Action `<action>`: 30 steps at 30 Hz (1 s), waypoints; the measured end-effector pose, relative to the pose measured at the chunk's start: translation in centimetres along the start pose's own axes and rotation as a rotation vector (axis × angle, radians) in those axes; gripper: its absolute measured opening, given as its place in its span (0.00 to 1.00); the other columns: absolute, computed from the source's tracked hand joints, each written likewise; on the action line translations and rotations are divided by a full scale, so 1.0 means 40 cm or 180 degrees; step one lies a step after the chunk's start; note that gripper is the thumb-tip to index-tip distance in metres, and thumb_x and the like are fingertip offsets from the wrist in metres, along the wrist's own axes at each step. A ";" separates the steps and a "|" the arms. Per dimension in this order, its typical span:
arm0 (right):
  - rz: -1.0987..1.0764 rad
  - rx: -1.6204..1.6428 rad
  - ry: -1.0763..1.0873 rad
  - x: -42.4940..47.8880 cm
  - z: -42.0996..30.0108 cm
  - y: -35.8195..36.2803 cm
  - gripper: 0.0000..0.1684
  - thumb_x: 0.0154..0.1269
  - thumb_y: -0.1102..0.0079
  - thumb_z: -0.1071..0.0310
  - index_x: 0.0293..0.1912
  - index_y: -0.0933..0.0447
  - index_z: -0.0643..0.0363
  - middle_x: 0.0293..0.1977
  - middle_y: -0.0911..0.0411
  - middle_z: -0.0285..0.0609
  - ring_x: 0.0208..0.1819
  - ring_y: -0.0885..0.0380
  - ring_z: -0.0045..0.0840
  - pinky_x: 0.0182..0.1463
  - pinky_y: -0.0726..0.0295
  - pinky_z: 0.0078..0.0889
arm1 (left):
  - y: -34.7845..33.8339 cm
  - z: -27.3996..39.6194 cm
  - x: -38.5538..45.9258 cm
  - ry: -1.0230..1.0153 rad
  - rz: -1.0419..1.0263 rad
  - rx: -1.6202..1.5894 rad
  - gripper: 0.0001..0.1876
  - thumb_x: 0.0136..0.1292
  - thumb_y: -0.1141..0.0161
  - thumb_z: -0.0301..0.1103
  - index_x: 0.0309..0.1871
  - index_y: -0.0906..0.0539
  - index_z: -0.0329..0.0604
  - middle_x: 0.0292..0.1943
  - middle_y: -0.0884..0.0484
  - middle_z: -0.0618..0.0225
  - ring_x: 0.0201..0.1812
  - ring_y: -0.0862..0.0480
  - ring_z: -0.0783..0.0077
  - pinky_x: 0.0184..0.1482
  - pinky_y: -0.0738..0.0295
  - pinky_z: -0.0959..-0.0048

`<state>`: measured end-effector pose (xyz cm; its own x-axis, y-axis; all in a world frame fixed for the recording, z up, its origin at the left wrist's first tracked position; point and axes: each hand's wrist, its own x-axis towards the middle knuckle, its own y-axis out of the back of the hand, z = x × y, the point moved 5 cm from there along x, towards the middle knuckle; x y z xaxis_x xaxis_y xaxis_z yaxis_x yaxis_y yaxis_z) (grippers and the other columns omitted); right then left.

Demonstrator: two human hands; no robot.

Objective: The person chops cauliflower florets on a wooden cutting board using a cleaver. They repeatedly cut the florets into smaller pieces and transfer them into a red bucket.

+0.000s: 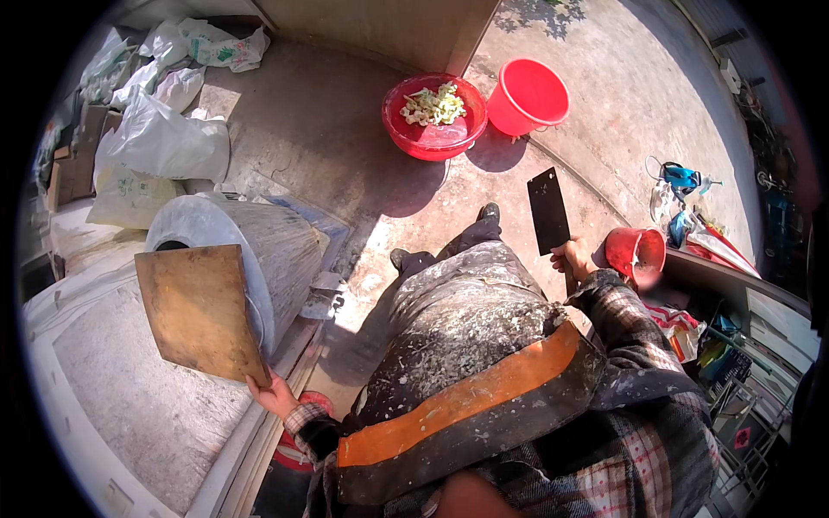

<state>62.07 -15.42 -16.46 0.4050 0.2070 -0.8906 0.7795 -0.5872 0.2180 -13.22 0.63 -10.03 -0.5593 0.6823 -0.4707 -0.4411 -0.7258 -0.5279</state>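
My left hand grips the lower corner of a square wooden board, brown and stained. The board is held out to my left, in front of a large pale cylinder that it partly hides. In my right hand is a dark rectangular-bladed cleaver, grasped by its handle, with the blade pointing away from me and a small hole near its far corner. Between my hands hangs a dark apron spattered with white, with an orange band across it.
Ahead on the concrete floor stand a red basin holding chopped pale-green vegetable and a red bucket. A smaller red bucket is beyond my right hand. White plastic bags are piled at the left. Farther right lies a blue sprayer.
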 end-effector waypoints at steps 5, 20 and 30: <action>0.0303 0.0535 -0.0220 0.101 0.017 0.163 0.03 0.58 0.43 0.78 0.34 0.26 0.69 0.21 0.23 0.48 0.16 0.25 0.30 0.19 0.27 0.34 | -0.035 -0.099 -0.112 -0.0230 0.0833 -0.0258 0.26 0.74 0.52 0.44 0.62 0.31 0.27 0.62 0.27 0.48 0.64 0.27 0.54 0.67 0.32 0.56; 0.0034 0.2643 -0.0847 0.397 0.195 0.503 0.07 0.60 0.44 0.76 0.39 0.26 0.68 0.26 0.21 0.48 0.20 0.24 0.29 0.24 0.24 0.31 | -0.642 -1.492 -0.523 0.1722 -0.3333 0.5645 0.18 0.67 0.42 0.29 0.59 0.25 0.37 0.36 0.19 0.66 0.31 0.17 0.75 0.30 0.19 0.75; 0.0728 0.3694 -0.0933 0.398 0.361 0.353 0.10 0.57 0.40 0.67 0.30 0.22 0.67 0.23 0.22 0.45 0.19 0.25 0.31 0.26 0.24 0.31 | -0.587 -2.180 -0.651 0.0304 -0.6764 0.7239 0.12 0.57 0.41 0.30 0.43 0.15 0.37 0.36 0.15 0.49 0.41 0.15 0.50 0.47 0.21 0.59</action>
<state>72.62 -31.72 -33.31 0.2370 -0.0892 -0.9674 -0.2465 -0.9687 0.0289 72.90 7.55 -47.00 0.6511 0.1143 -0.7503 0.4197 0.7694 0.4815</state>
